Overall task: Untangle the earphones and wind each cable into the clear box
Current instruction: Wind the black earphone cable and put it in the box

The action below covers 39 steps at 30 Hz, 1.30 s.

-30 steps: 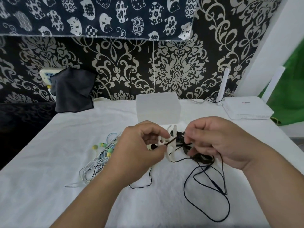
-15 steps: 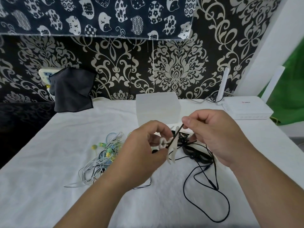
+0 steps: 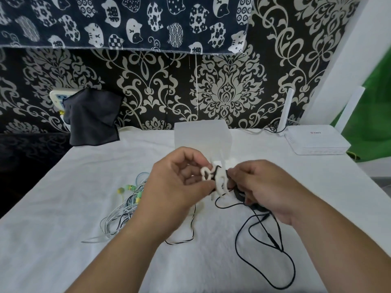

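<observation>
- Head view: two bare hands meet mid-frame above a tabletop (image 3: 63,250) covered w/ white cloth.
- Left hand (image 3: 179,182): thumb & fingers curled, pinching a small white rubbery cable winder (image 3: 220,180). Its long axis runs roughly top-to-bottom, slightly tilted.
- Right hand (image 3: 260,187): just right of the winder and touching it, fingers curled. It is prob. pinching the thin black earphone cable (image 3: 271,240) where it meets the winder; the fingertips hide the exact spot.
- Cable: some dark strands show across the winder. The rest drops down-right from the right hand and lies in loose loops on the tabletop.
- Frosted clear plastic box (image 3: 201,136): upright just behind the hands, on the far side from the person, about equally near both.
- Left of the left forearm: a separate tangle of pale blue-white earphones w/ green-yellow buds (image 3: 127,208) lies on the tabletop, neither hand on it.
</observation>
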Motion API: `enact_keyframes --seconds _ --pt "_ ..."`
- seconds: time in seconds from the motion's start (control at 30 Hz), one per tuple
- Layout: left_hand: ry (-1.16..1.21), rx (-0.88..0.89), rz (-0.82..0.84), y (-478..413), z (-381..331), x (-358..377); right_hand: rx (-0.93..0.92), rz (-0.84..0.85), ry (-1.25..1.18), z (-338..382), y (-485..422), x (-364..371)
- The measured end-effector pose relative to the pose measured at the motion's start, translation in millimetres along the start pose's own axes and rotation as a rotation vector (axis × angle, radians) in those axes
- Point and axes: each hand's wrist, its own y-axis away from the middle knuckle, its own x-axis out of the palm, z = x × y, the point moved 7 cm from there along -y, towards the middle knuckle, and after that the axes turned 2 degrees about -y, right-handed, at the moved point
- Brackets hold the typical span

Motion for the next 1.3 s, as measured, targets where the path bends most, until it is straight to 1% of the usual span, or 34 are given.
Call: enact_keyframes --seconds 0.07,0.13,0.3,0.4,0.47,0.53,0.6,0.73,0.8,0.87,0.93,1.0,1.03,1.1,1.2,1.3 --pt "0.05 0.017 -0.084 -2.6 0.7 -9.8 -0.004 0.136 0.035 -0.2 3.9 18.1" --pt "0.051 0.022 -0.141 -3.3 1.7 -17.4 -0.017 0.243 0.036 3.4 9.2 32.9" --pt "-0.07 0.024 -0.228 -3.0 2.8 -30.9 -0.012 0.392 -0.036 12.9 19.1 45.3" --pt "-0.144 0.006 -0.24 -3.9 3.6 -34.3 -0.039 0.428 -0.011 18.7 23.8 43.6" --pt "-0.247 -0.003 -0.221 -3.9 3.6 -32.9 -0.054 0.436 0.014 21.8 25.9 40.9" --pt "-0.354 0.008 -0.198 -3.5 2.2 -30.4 -0.063 0.429 0.047 23.6 26.3 37.5" --pt "-0.405 0.017 -0.182 -3.4 1.0 -28.7 -0.064 0.407 0.059 24.3 25.6 32.8" --pt "-0.259 -0.048 -0.174 -4.0 5.8 -32.5 -0.029 0.362 0.027 24.8 24.5 19.2" --pt "-0.263 -0.056 -0.175 -3.9 7.1 -33.2 -0.026 0.384 0.018 26.6 26.3 17.9" --pt "-0.384 -0.026 -0.166 -2.9 5.5 -29.7 -0.041 0.445 0.024 28.8 30.0 24.2" --pt "-0.571 0.041 -0.126 -1.0 1.8 -20.6 -0.078 0.483 0.014 31.8 32.5 30.3" --pt "-0.678 0.085 -0.069 1.0 1.9 -10.8 -0.147 0.448 -0.007 37.6 30.8 27.8" --pt "-0.685 0.078 -0.046 1.8 3.3 -7.8 -0.182 0.397 -0.026 40.8 28.4 22.5" --pt "-0.658 0.039 -0.009 2.2 7.1 -6.0 -0.218 0.239 -0.099 43.4 22.1 5.1" --pt "-0.511 -0.033 0.084 2.0 11.1 -2.7 -0.229 -0.003 -0.15 39.0 16.6 -21.4" --pt "-0.317 -0.101 0.212 3.9 12.7 8.1 -0.228 -0.108 -0.092 35.5 15.2 -27.2"
